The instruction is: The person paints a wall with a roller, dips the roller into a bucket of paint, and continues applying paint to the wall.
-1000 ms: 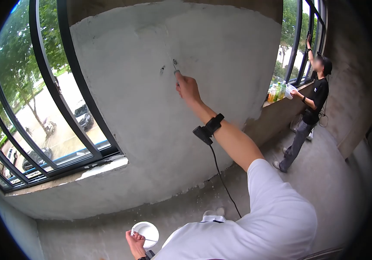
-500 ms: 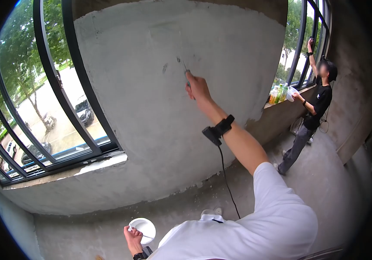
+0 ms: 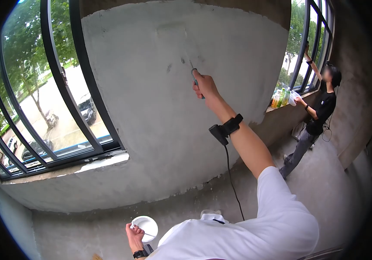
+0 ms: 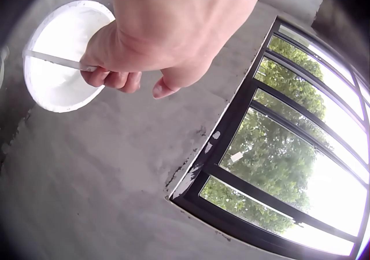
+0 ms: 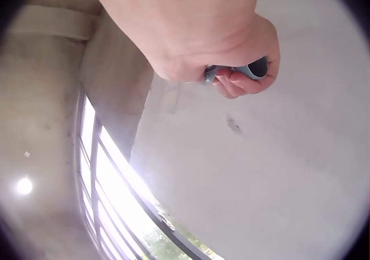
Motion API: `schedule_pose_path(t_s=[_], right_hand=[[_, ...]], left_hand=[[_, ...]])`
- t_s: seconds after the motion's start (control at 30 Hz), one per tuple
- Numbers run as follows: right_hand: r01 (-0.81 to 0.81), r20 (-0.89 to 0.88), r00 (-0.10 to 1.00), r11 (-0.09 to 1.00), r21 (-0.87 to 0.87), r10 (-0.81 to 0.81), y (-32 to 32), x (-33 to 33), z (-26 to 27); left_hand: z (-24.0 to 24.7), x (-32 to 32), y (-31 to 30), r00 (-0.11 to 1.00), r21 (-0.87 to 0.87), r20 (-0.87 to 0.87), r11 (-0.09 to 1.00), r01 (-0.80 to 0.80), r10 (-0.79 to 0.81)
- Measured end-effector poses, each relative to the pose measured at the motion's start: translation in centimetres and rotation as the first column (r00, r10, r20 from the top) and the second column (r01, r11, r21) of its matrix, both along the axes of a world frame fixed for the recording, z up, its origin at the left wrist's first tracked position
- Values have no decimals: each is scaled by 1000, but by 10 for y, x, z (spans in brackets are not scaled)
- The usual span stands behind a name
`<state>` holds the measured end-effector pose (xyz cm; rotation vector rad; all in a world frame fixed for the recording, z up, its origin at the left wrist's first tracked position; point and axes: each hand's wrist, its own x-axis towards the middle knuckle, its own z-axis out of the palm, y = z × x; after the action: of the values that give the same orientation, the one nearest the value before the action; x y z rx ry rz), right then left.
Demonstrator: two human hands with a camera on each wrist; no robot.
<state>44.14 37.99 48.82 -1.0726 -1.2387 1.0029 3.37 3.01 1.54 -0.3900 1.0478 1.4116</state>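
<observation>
My right hand (image 3: 205, 88) grips the blue-grey handle (image 3: 194, 73) of a paint roller, raised in front of the wall. Its thin wire runs up from the handle to a pale roller that nearly blends into the grey-white wall surface (image 3: 147, 99). Several dark smudges, one a grey mark (image 3: 168, 68), lie left of and above this hand. In the right wrist view, my fingers wrap around the hollow handle end (image 5: 247, 71). Low at the left, my left hand (image 3: 135, 237) holds a white bucket (image 4: 39, 78) by the thin bar (image 4: 55, 60) across its opening.
A dark-framed window (image 3: 75, 56) with a sill (image 3: 103, 163) stands at left. At right, another person (image 3: 324, 106) reaches up to a second window, holding a pale container (image 3: 293, 98). Bottles (image 3: 281, 99) line that sill. A black cable (image 3: 233, 186) hangs from my right wrist.
My right hand has moved right along the wall with the paint roller, and a smudge shows right of the wire. The wall marks look paler. My left hand keeps the bucket low.
</observation>
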Motion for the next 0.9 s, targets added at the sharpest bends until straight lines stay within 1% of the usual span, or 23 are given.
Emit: schedule_pose_path(t_s=[0.07, 0.1, 0.17, 0.23, 0.3, 0.37, 0.43, 0.53, 0.7, 0.83, 0.9], right_hand=[[-9, 14, 1000, 999, 38, 8, 10, 0, 26], [-18, 33, 999, 997, 73, 16, 15, 0, 44], [-28, 39, 999, 996, 83, 24, 21, -3, 77], [-37, 43, 999, 996, 85, 33, 21, -6, 86], [-42, 48, 998, 996, 74, 39, 20, -7, 78], [-51, 53, 997, 996, 68, 47, 25, -2, 46], [-65, 62, 996, 996, 59, 61, 27, 2, 4], [-45, 40, 998, 999, 21, 44, 18, 3, -65], [-20, 25, 999, 990, -140, 24, -8, 1, -172], [31, 68, 998, 971, -238, -15, -33, -2, -238], [41, 55, 998, 952, -304, -25, -42, -3, -264]], left_hand=[[-6, 0, 4, 999, -55, -9, 998, 35, -36], [-8, 0, 5, 999, -44, 6, 998, 41, -41], [-9, 3, 10, 998, -29, 17, 997, 65, -65], [-3, 9, 14, 997, -28, 12, 996, 81, -80], [-1, 11, 16, 996, -31, 2, 996, 89, -89], [-3, 12, 16, 995, -16, 3, 995, 97, -97], [-4, 12, 14, 995, -26, 12, 994, 102, -101], [-6, 12, 13, 995, -10, 14, 995, 96, -96], [2, 12, 20, 994, -12, 24, 994, 105, -105], [2, 12, 18, 994, -40, 15, 993, 106, -106], [1, 11, 14, 996, -62, 13, 994, 92, -92]])
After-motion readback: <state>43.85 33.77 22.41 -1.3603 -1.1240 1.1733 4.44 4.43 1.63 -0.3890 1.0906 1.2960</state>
